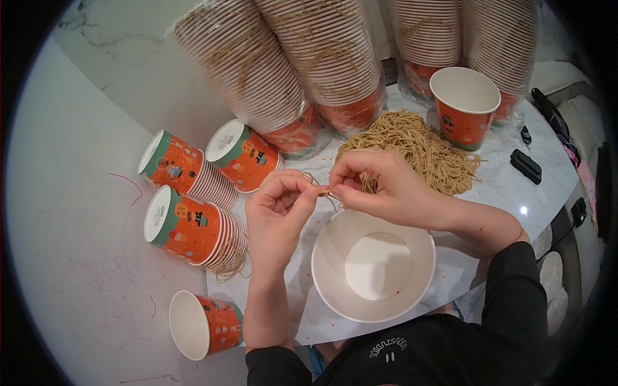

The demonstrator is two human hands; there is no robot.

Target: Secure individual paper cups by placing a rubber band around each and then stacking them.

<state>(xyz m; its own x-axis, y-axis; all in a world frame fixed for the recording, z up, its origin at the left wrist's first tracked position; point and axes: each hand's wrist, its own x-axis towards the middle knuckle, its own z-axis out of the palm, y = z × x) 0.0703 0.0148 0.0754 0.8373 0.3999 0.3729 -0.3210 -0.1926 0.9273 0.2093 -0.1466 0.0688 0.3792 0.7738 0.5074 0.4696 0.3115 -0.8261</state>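
My left hand (278, 209) and my right hand (380, 186) meet above a white paper cup (373, 265) that stands open-mouth-up at the table's near edge. Both hands pinch a short piece of tan string (324, 192) between thumb and fingertips. The string hangs slightly toward the cup's rim. A large heap of the same tan string (421, 149) lies just behind my right hand.
Three stacks of orange patterned cups (193, 225) lie on their sides at left, and one single cup (205, 325) lies near the front. Tall wrapped cup stacks (283, 64) lean at the back. An upright orange cup (465, 106) stands at right, beside black objects (526, 165).
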